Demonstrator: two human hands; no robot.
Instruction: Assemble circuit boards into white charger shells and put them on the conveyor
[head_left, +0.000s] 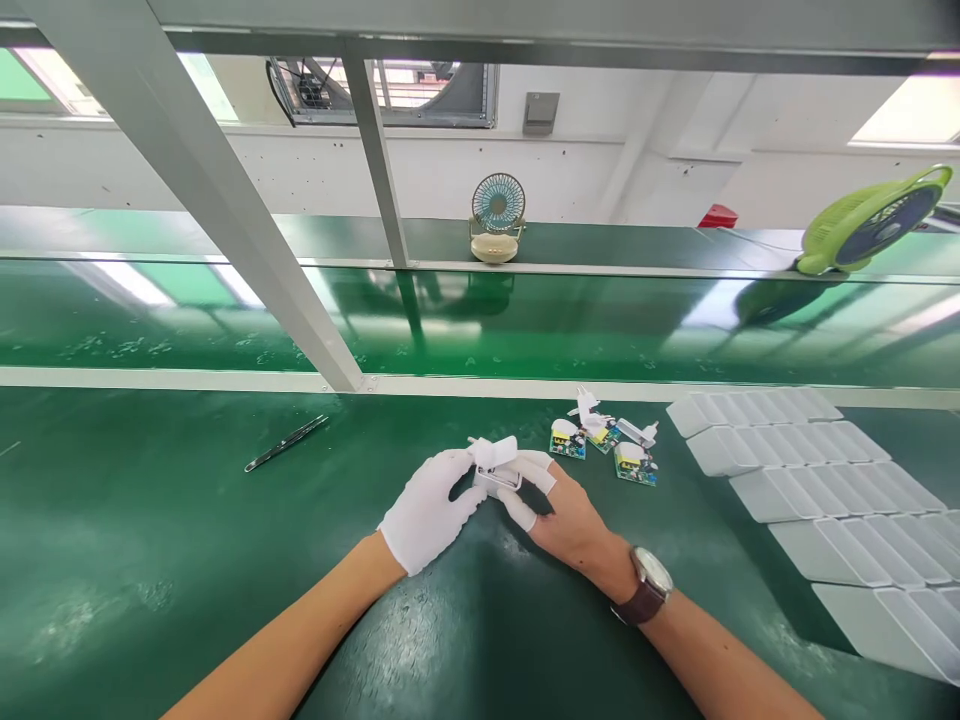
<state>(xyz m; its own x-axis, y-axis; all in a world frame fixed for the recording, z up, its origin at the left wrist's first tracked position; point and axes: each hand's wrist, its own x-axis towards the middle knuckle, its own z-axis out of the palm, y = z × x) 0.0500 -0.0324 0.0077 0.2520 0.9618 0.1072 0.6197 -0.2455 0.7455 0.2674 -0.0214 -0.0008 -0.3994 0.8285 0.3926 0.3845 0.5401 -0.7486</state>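
My left hand (431,508), in a white glove, is closed at the left end of a white plastic plug cover (496,452). Beneath that cover is a white charger housing (498,480), its hollow side partly visible. My right hand (562,510), with white coverings on several fingers, grips the housing from the right. The left thumb also reaches the housing's lower left side. How the two plastic parts join is partly hidden by the fingers. Just beyond my right hand lie green circuit boards (637,466) with white plug parts (589,410) among them.
Black tweezers (286,444) lie on the green tabletop (150,530) to the left. Rows of white divided trays (810,465) stand at the right. A slanted metal post (225,220) rises ahead. Beyond it are a small fan (498,215) and a green fan (862,222).
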